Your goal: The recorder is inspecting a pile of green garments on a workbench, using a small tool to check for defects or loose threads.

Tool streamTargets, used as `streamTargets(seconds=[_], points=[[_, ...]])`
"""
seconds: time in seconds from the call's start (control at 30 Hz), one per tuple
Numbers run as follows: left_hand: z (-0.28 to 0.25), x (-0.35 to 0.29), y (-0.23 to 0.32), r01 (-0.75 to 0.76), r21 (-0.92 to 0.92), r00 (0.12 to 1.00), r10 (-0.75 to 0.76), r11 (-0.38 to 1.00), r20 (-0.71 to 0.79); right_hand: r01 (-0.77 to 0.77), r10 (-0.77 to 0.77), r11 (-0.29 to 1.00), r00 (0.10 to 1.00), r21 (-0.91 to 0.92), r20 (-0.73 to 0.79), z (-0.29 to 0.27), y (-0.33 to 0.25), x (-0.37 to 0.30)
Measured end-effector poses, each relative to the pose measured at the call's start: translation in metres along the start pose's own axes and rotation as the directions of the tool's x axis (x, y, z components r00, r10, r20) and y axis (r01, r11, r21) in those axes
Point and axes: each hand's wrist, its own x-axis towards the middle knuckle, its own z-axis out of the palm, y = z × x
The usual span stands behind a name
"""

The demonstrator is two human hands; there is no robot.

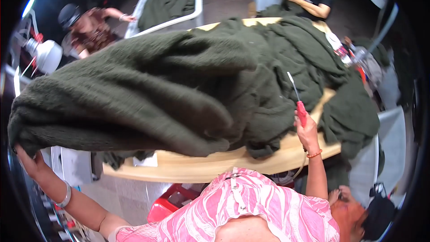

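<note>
Cloth [125, 89], dark green, stretches from gripping left fingers [20, 152] across the table [179, 166]; right fingers [297, 120] clasp a red-handled tool [301, 110].

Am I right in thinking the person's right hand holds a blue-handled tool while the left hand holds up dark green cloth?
Not quite: the handle of the tool is red, not blue, as the head view shows. The right hand does hold it, and the left hand holds up dark green cloth.
</note>
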Motion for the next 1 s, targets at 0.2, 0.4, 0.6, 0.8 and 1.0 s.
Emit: streamTargets(seconds=[0.2,0.4,0.6,0.8,1.0], points=[[-0.065,0.008,0.010,-0.201,-0.081,0.977,0.194,0.976,-0.083,0.116,-0.114,0.993,0.987,-0.013,0.115,0.052,-0.036,0.021],[-0.026,0.098,-0.072,0.190,0.002,0.941,-0.181,0.982,-0.287,0.062,-0.059,0.997,0.995,-0.039,0.083,0.084,-0.050,0.018],[0.030,0.209,-0.271,0.106,0.084,0.965,-0.082,0.991,-0.249,-0.092,0.093,0.994,0.996,0.067,-0.016,0.101,-0.059,0.002],[0.147,0.141,-0.402,0.192,0.263,0.959,-0.237,0.946,0.155,-0.096,0.087,0.993,0.990,-0.076,-0.115,0.093,-0.053,-0.007],[0.277,-0.096,-0.290,0.033,-0.046,0.481,0.024,0.998,0.876,-0.260,0.223,0.939,0.958,-0.224,-0.180,0.073,-0.034,-0.017]])
